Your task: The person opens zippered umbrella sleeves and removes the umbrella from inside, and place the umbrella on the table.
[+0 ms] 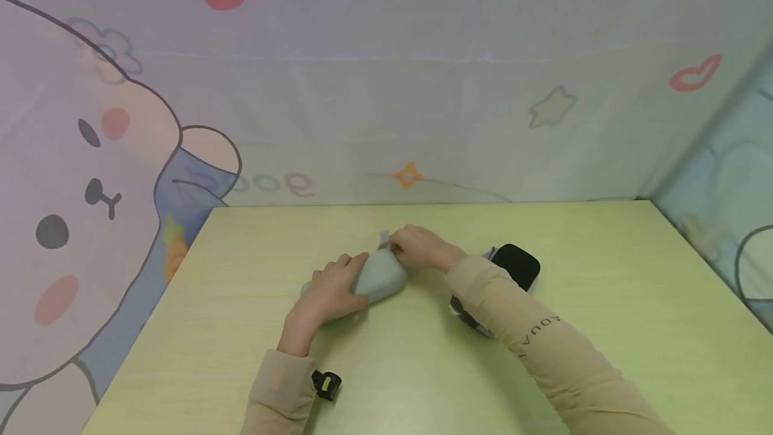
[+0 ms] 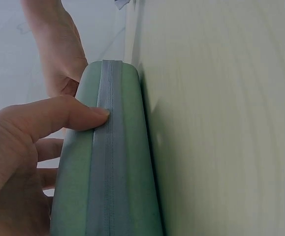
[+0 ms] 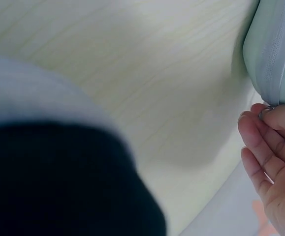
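Note:
A pale green zippered case [image 1: 380, 276] lies on the table, its grey zipper band [image 2: 110, 147] running along the side. My left hand [image 1: 332, 291] grips the case from its left part. In the left wrist view the thumb [image 2: 85, 114] presses on the zipper band, with the other fingers on the far side. At the case's far right end, my right hand [image 1: 419, 247] pinches a small metal zipper pull [image 3: 264, 113] between thumb and fingertips. A short light tab [image 1: 384, 236] sticks up beside that hand.
A black and grey object [image 1: 516, 264] lies on the table, partly under my right forearm; it looms dark and blurred in the right wrist view. A small black device with a yellow mark [image 1: 327, 384] sits at my left wrist. A printed cloth [image 1: 453, 86] hangs behind the table.

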Demonstrator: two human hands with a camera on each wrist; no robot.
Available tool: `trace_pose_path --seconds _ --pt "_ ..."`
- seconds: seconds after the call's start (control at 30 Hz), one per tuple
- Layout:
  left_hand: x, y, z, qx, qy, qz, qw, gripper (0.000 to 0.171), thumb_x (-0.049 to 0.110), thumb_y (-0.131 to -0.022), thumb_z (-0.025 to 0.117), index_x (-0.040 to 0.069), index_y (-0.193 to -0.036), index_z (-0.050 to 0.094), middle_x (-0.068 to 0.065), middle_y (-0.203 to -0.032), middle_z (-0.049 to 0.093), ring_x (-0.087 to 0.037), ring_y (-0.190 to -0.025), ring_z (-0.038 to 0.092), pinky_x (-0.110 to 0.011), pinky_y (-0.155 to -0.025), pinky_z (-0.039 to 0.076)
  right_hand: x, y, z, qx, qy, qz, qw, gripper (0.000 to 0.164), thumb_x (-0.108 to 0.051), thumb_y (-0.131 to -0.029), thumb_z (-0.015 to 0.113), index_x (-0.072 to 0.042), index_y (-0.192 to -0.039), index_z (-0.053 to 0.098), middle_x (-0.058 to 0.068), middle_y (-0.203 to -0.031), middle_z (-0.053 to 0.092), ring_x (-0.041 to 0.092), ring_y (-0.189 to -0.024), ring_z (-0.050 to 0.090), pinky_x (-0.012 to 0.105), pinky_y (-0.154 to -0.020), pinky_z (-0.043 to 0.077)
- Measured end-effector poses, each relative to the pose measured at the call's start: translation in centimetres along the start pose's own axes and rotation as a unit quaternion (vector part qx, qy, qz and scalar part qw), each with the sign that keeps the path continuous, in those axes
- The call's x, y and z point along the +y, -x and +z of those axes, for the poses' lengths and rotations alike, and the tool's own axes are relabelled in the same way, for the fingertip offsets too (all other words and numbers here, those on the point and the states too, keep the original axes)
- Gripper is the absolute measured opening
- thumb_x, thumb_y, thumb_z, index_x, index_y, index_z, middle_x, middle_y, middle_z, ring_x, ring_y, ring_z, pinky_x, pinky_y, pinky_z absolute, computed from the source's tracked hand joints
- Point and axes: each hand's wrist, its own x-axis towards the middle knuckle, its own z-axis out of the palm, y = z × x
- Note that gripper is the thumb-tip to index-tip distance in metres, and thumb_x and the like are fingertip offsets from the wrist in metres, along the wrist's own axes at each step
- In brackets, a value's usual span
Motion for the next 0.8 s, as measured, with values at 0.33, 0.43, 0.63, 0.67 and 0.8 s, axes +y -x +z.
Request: trace_pose_path --seconds 0.33,0.43,0.63,0.67,0.8 --pt "0.06 0.02 0.04 0.005 0.001 -0.001 1.0 0.076 0.027 -0.08 0.074 0.007 -0.145 0.041 -0.02 -0.13 0.055 -0.035 -0.105 0.057 -0.057 -0.083 0.045 0.18 0.36 0.14 -0.005 0.013 0.001 1.0 0.017 0.0 -0.09 0.055 -0.003 -0.082 0.07 0.007 -0.08 0.07 0.009 -0.061 0.053 0.02 -0.059 0.047" --pt "0.01 0.06 0.01 0.007 -0.002 -0.003 1.0 0.076 0.027 -0.079 0.074 0.007 -0.145 0.041 -0.02 -0.129 0.055 -0.034 -0.103 0.058 -0.056 -0.081 0.045 0.12 0.43 0.11 -0.004 0.016 -0.001 1.0 0.016 -0.001 -0.09 0.055 -0.004 -0.083 0.069 0.007 -0.08 0.07 0.01 -0.062 0.055 0.021 -0.061 0.048" --pt "-0.05 0.0 0.0 0.009 -0.008 0.0 0.9999 0.076 0.028 -0.08 0.074 0.007 -0.144 0.041 -0.019 -0.129 0.056 -0.034 -0.101 0.058 -0.054 -0.079 0.045 0.14 0.61 0.06 -0.004 0.02 0.002 1.0 0.016 -0.002 -0.09 0.054 -0.004 -0.084 0.069 0.007 -0.081 0.071 0.011 -0.064 0.056 0.022 -0.062 0.049" --pt "-0.05 -0.01 0.03 0.009 -0.008 0.0 0.9999 0.075 0.028 -0.08 0.073 0.007 -0.145 0.041 -0.019 -0.129 0.056 -0.034 -0.101 0.058 -0.053 -0.079 0.045 0.14 0.67 0.04 -0.004 0.02 0.002 1.0 0.017 -0.002 -0.09 0.054 -0.004 -0.084 0.069 0.007 -0.081 0.071 0.011 -0.064 0.057 0.022 -0.063 0.049" --pt "0.0 -0.06 0.12 0.008 -0.004 0.0 1.0 0.075 0.027 -0.08 0.073 0.007 -0.145 0.041 -0.019 -0.129 0.055 -0.034 -0.102 0.057 -0.053 -0.079 0.045 0.26 0.91 -0.01 -0.004 0.018 0.001 1.0 0.017 -0.002 -0.09 0.054 -0.004 -0.083 0.069 0.007 -0.078 0.07 0.01 -0.062 0.055 0.021 -0.061 0.048"
